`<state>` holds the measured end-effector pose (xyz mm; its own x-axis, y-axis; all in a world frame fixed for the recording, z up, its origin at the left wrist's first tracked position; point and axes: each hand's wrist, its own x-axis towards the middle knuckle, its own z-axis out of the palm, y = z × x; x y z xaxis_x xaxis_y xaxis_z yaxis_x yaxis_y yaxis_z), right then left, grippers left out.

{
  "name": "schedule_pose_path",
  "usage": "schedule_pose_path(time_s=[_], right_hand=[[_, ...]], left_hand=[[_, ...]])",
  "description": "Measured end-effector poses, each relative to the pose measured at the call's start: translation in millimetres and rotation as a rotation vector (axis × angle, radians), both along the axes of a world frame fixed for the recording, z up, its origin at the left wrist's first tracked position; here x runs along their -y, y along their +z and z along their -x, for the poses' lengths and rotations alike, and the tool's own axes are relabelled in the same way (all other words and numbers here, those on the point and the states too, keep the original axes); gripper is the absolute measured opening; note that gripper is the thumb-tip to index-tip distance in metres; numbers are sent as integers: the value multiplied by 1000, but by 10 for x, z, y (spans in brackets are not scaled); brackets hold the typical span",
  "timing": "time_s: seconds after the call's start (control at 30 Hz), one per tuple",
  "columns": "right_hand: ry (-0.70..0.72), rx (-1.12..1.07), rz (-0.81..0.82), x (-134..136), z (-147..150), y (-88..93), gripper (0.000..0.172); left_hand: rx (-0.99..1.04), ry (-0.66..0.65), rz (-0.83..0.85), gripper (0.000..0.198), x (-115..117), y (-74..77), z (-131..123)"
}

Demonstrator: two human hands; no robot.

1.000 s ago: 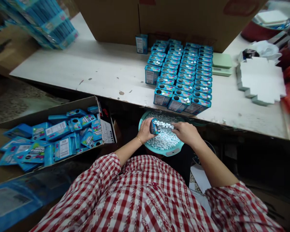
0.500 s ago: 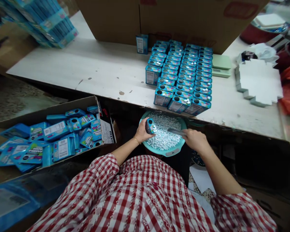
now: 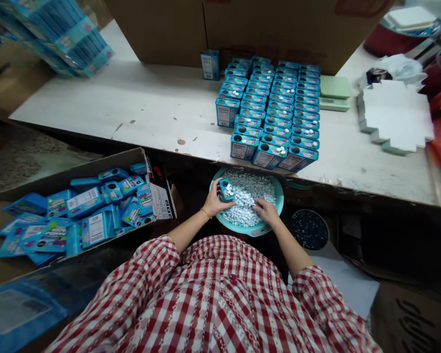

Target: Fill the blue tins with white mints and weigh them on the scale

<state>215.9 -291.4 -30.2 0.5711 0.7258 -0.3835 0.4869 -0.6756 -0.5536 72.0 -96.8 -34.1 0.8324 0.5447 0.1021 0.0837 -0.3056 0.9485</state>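
My left hand (image 3: pixel 213 200) is closed around a small blue candy tin (image 3: pixel 226 189), held tilted over the left side of a turquoise basin (image 3: pixel 280 202). Several white candies lie on the tin's top, beside its dark round opening. Small white candies (image 3: pixel 238 215) fill the basin. Down at their surface, my right hand (image 3: pixel 267 213) is closed on a grey metal scoop (image 3: pixel 253 205), most of which is hidden by the fingers and candies.
Rows of blue tins (image 3: pixel 272 105) stand on the white table (image 3: pixel 150 108), beside a pale green scale (image 3: pixel 334 93) and white card stack (image 3: pixel 397 117). A carton (image 3: pixel 158 196) of blue packs lies left. A round dark container (image 3: pixel 309 229) sits below right.
My right hand has moved left and inward, from the basin's right rim into the candies. The scoop, seen plainly before, is now mostly hidden. My left hand still holds the tin.
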Motion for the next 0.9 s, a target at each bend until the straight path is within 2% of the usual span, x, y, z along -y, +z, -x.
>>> schedule_pose_path(time_s=[0.13,0.23,0.3,0.43,0.53,0.63,0.73,0.9], right_hand=[[-4,-23,-100,143,-85,181,37],[6,8,-203,168,-148,474,35],[60,59,-193,124,-169,728,35],[219,248,60,-106,-100,1240,35],[308,412,299,-325,34,1518,34],[367,497,409,-496,174,1681,32],[400,538,413,-567,250,1771,31],[345,556,401,-403,181,1812,36]], left_hand=[[-24,37,-173,94,-84,56,82],[-46,24,-313,94,-75,49,48],[-37,-2,-388,94,-35,41,-4],[-16,-62,-488,92,57,51,-91],[-27,-87,-538,89,93,60,-109],[-72,-93,-545,89,105,49,-101],[-118,-83,-530,90,115,47,-82],[-133,-73,-546,87,113,141,-48]])
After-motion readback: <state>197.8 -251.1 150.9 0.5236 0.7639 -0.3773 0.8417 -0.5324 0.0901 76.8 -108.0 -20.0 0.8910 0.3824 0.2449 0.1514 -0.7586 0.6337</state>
